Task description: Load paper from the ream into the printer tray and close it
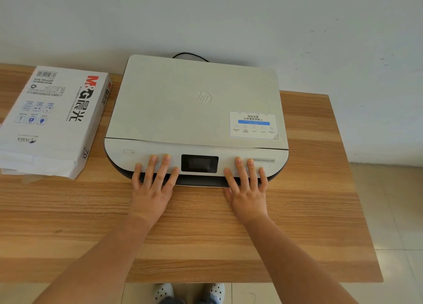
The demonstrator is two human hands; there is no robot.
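Observation:
A flat white printer [194,102] with a dark screen [199,163] sits on the wooden table [206,235] against the wall. My left hand [152,187] lies flat with spread fingers on the printer's front panel, left of the screen. On the panel right of the screen, my right hand [247,189] rests the same way. Both palms hang over the dark front edge [199,180], where the tray sits flush. The white paper ream [52,118] lies to the left of the printer, its near end torn open.
A black cable [191,54] runs behind the printer to the wall. The table's right edge [357,200] drops to a tiled floor. My feet in white shoes [190,292] show below the table's front edge.

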